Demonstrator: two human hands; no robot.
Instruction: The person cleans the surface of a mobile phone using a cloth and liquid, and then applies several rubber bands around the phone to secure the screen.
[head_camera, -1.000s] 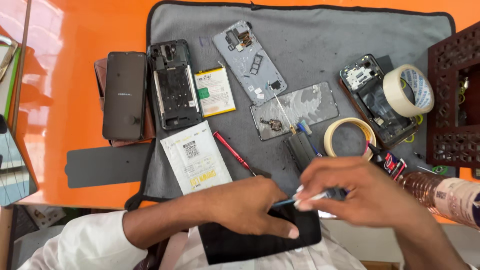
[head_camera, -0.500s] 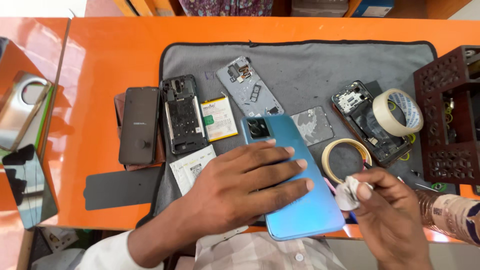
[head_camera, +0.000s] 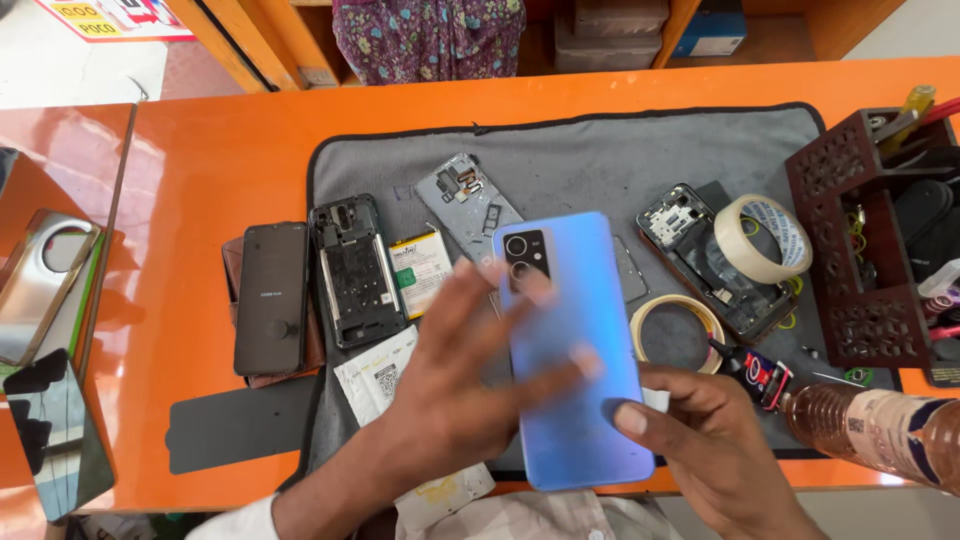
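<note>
A blue phone (head_camera: 575, 330) is held back side up over the grey mat (head_camera: 600, 150), its camera block towards the far end. My left hand (head_camera: 450, 385) lies flat across the phone's left side with its fingers spread and blurred with motion. From the lower right corner, my right hand (head_camera: 710, 450) grips the phone with the thumb pressed on the back cover. A white edge shows between the phone and the right palm.
On the mat lie a bare phone frame (head_camera: 355, 270), a battery (head_camera: 420, 270), a grey inner plate (head_camera: 468, 205), an opened phone (head_camera: 700, 255), two tape rolls (head_camera: 765, 240) and a glue tube (head_camera: 755, 370). A black phone (head_camera: 270, 295) lies at the left. A dark wooden organiser (head_camera: 870, 240) and a bottle (head_camera: 880, 430) stand at the right.
The phone has been turned from its dark side to its blue back and lifted over the mat. My left hand has slid across the cover, and the white wad in my right hand is now mostly hidden.
</note>
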